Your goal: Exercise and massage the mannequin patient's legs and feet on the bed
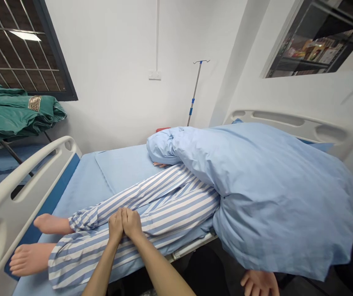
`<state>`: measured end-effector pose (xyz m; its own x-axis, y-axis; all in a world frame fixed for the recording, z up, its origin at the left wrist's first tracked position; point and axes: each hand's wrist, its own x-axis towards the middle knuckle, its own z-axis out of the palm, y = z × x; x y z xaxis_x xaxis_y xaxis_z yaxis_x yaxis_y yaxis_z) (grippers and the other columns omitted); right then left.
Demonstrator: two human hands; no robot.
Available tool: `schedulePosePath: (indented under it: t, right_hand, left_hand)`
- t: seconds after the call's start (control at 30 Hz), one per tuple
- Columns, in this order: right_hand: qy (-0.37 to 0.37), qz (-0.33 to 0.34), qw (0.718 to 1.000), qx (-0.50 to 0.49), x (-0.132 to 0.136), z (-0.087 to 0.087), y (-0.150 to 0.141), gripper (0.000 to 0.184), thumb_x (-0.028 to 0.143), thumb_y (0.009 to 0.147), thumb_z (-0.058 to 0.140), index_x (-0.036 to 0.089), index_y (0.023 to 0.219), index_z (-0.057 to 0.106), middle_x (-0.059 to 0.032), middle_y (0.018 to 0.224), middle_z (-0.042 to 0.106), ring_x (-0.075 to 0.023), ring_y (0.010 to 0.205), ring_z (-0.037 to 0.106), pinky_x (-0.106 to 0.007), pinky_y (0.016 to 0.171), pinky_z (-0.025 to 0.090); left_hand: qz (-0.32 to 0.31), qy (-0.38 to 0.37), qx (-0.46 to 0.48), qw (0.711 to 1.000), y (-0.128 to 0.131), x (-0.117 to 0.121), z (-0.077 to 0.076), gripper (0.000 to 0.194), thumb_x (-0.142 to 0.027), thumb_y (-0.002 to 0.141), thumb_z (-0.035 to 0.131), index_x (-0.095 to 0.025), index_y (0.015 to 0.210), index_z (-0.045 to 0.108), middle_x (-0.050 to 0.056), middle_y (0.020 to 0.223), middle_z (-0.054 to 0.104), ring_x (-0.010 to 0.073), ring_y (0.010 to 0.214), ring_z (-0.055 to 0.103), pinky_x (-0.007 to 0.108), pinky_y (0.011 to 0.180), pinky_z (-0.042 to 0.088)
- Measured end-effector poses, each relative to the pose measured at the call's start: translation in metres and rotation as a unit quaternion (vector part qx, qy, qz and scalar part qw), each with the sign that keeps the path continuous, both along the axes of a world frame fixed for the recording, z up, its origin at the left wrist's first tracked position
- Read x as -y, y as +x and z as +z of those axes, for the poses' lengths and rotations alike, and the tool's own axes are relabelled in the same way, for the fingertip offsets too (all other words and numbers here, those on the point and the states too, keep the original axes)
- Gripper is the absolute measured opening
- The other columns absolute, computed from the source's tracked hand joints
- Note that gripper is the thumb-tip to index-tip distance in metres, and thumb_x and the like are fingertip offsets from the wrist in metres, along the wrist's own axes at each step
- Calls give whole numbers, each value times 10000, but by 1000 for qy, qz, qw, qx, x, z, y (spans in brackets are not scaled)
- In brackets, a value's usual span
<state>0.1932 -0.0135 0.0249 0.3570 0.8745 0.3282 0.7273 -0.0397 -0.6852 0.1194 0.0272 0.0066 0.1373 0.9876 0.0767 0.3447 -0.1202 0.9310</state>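
My left hand (116, 225) and my right hand (131, 222) are side by side, knuckles touching, over the lower legs of a figure lying on a bed. Both are closed with the fingers curled under; what is beneath the fingers is hidden. Blue-and-white striped trousers (176, 209) cover the legs. Two bare feet (31, 259) with a smooth, manikin-like look stick out at the left. A light blue quilt (271, 185) is bunched over the upper body and hides it. One hand of the figure (260, 283) hangs below the quilt at the lower right.
The bed has a pale footboard (37, 164) at the left and a headboard (318, 125) at the right. A drip pole (195, 92) stands by the wall behind it. Folded green cloth (16, 113) lies at the far left, by a barred window (19, 49).
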Motion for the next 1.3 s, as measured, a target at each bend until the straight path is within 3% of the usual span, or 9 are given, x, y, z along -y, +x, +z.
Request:
schedulePosePath:
  t: [0.17, 0.33, 0.47, 0.6, 0.7, 0.9, 1.03, 1.2, 1.3]
  right_hand:
    - [-2, -19, 1000, -21, 0, -11, -2, 473, 301, 962, 233, 191, 774, 652, -57, 710, 679, -155, 636, 598, -238, 588, 329]
    - [35, -24, 993, -113, -8, -10, 10, 552, 297, 964, 157, 191, 687, 622, -42, 646, 645, -146, 610, 571, -234, 571, 337]
    - [68, -54, 980, -179, -11, -14, 15, 542, 365, 951, 189, 185, 605, 565, -38, 583, 598, -147, 557, 522, -239, 525, 330]
    - [79, -58, 969, -227, -12, -15, 17, 527, 376, 941, 214, 175, 579, 541, -47, 570, 589, -145, 538, 507, -236, 499, 327]
    - [58, -58, 975, -206, -11, -6, 18, 522, 359, 942, 227, 171, 582, 556, -48, 576, 599, -140, 537, 513, -233, 496, 316]
    - [33, -13, 998, -55, -4, 19, 29, 474, 336, 945, 279, 177, 642, 606, -37, 604, 627, -132, 557, 524, -236, 526, 287]
    - [29, -16, 999, -34, 6, 7, 34, 453, 311, 950, 282, 177, 690, 628, -47, 645, 647, -133, 590, 546, -230, 554, 301]
    - [28, -48, 994, -97, 9, -11, 34, 487, 340, 959, 257, 178, 679, 622, -53, 647, 647, -138, 594, 552, -230, 551, 308]
    - [51, -41, 986, -150, 6, -11, 37, 520, 390, 956, 240, 177, 646, 599, -56, 626, 633, -146, 580, 544, -232, 537, 318]
  left_hand:
    - [9, -115, 122, 986, 11, -7, 25, 420, -501, 707, 465, -219, 420, 342, -59, 364, 329, 91, 389, 307, 241, 419, 284]
    - [-17, -92, 243, 965, 34, 0, 54, 458, -453, 761, 420, -229, 413, 222, -78, 349, 222, 67, 354, 234, 227, 414, 258]
    - [55, -41, 82, 994, 39, 10, 37, 427, -449, 753, 427, -208, 407, 359, -31, 380, 383, 99, 421, 347, 238, 460, 294]
    - [42, 39, -66, 996, 36, 14, 16, 422, -454, 784, 380, -181, 499, 529, 33, 510, 563, 147, 536, 473, 252, 523, 318]
    - [28, 42, -70, 996, 34, 11, 12, 443, -475, 793, 354, -182, 509, 527, 38, 525, 573, 153, 547, 479, 255, 535, 325]
    - [25, 24, -56, 998, 33, 8, 8, 484, -523, 808, 327, -184, 502, 487, 7, 479, 503, 140, 533, 440, 246, 525, 311]
    - [15, 36, -69, 997, 34, 12, 7, 452, -480, 813, 352, -188, 487, 466, 1, 468, 490, 133, 516, 427, 242, 524, 299]
    - [1, 51, -95, 994, 39, 16, 11, 426, -426, 818, 348, -188, 507, 515, 33, 535, 563, 149, 554, 477, 249, 560, 309]
    - [35, 56, -106, 992, 47, 17, 21, 420, -431, 806, 362, -195, 478, 476, 19, 502, 530, 144, 530, 443, 252, 544, 288]
